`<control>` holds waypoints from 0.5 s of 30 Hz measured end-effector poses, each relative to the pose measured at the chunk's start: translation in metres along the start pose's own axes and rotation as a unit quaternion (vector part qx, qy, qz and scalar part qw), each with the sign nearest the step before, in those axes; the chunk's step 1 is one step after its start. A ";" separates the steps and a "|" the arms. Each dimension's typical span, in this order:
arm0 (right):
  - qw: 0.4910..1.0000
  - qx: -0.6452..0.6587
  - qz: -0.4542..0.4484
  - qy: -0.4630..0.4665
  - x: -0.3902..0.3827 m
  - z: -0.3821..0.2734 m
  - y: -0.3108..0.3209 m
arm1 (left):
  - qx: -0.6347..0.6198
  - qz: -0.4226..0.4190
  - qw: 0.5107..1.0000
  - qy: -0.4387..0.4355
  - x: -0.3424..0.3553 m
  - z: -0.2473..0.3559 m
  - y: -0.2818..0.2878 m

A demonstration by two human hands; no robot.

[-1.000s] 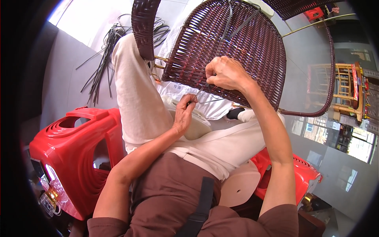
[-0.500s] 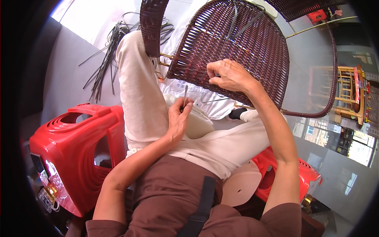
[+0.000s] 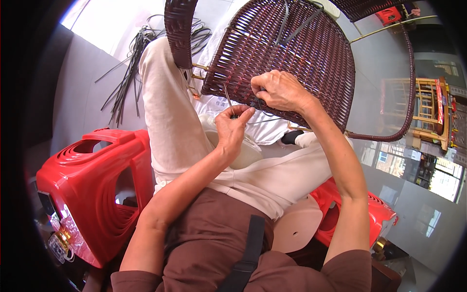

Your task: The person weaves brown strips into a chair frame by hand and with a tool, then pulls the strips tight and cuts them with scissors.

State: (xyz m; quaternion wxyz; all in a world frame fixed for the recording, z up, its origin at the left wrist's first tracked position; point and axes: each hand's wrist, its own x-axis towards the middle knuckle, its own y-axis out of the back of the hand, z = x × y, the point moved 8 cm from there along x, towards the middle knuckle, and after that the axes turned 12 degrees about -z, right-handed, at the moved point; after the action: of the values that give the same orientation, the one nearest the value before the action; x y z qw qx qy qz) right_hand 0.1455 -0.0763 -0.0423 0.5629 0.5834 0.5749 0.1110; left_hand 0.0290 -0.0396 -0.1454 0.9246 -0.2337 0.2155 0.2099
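Note:
A brown woven wicker chair lies tilted before my knees, the edge of its seat toward me. My left hand is closed round a slim metal tool with a thin shaft, which points up along the seat's near edge; its handle is mostly hidden in my fingers. My right hand is over that edge, fingers pinched on a dark flat weaving strip. The left thumb and forefinger reach close to the same strip; whether they touch it I cannot tell. Two loose grey strip ends lie on the weave farther up.
A bundle of dark strips lies on the floor at the left. One red plastic stool stands at my left, and another red stool is at my right. The chair's curved arm rises beside my left knee. White printed sheeting lies beneath the chair.
My left hand, with the metal tool, has moved up and right to the seat edge, close to my right hand. My right hand has shifted only slightly.

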 end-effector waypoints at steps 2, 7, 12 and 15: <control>1.000 0.000 0.006 0.007 0.000 0.000 0.000 | 0.003 0.002 1.000 0.011 0.002 0.000 -0.001; 0.998 -0.010 0.049 0.036 0.000 0.000 0.001 | -0.016 -0.007 1.000 0.001 0.009 -0.004 -0.004; 0.982 0.151 0.108 0.043 -0.007 0.006 0.010 | -0.015 -0.022 1.000 -0.003 0.005 -0.001 -0.002; 0.930 0.215 0.297 0.011 -0.042 0.013 0.048 | -0.003 -0.071 0.997 0.026 -0.014 0.003 0.003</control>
State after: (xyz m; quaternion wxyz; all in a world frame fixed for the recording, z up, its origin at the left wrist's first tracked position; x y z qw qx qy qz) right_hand 0.1688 -0.1025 0.0119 0.3594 0.8331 0.3915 0.1532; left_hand 0.0164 -0.0395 -0.1373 0.9304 -0.2570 0.2218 0.1380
